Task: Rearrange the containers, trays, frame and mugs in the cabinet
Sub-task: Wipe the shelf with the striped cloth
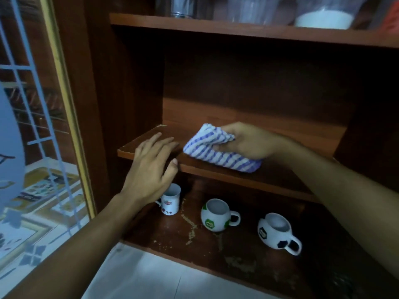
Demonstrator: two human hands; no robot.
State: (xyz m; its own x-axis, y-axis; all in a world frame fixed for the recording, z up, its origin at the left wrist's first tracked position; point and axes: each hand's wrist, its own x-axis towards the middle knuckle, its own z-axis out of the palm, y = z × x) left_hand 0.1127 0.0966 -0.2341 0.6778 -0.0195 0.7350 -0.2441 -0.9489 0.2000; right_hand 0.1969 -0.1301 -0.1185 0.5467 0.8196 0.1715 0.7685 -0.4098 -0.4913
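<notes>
As I look down into the cabinet, the pale floor tile (140, 275) lies nearest me, meeting the front edge of the bottom shelf (216, 253), whose wood is scuffed and flecked with crumbs. Three mugs stand upright on it, well apart from one another. The football mug (275, 233), white with black patches, is nearest on the right, its handle turned toward me. The round mug with a green patch (216, 215) sits in the middle, handle to the right. The small straight mug (170, 201) stands at the left, partly covered in view by my wrist.

Above them, my left hand (151, 167) lies flat on the left front end of the middle shelf (280, 182), fingers straight and a little spread, thumb hooked over the front edge. Just beside it, my right hand (248, 141) grips a folded blue-and-white striped cloth (218, 154), fingers curled into its folds, and the cloth rests on the shelf board.

To my left hangs the open glass door (32, 147) with its pale painted pattern. Farthest up, the top shelf (237, 29) carries a clear glass (183, 7), a clear container (252, 9) and a container with white contents (323, 17), cut off by the frame.
</notes>
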